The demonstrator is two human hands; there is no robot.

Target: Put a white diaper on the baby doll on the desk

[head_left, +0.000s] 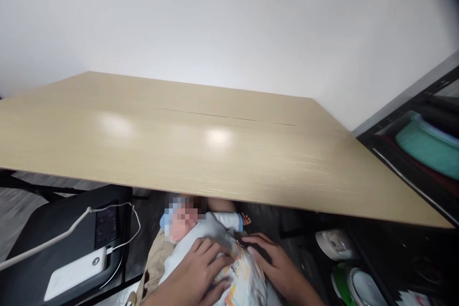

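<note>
On my lap lies a small figure in a white garment (247,272) with a coloured print. Its head, partly in light blue, is pixelated; whether it is a doll or a person I cannot tell. My left hand (204,265) rests on the garment from the left, fingers slightly bent and apart. From the right, my right hand (270,258) reaches over the garment's other side, fingers stretched out and thumb apart. One small arm (225,220) of the figure points right, under the table edge.
A light wooden table (161,153) spans the view before a white wall. Left, a black chair (43,234) holds a white power bank (75,272), a cable and a dark phone (106,226). A shelf with a teal container (426,146) stands right; below are round containers (362,287).
</note>
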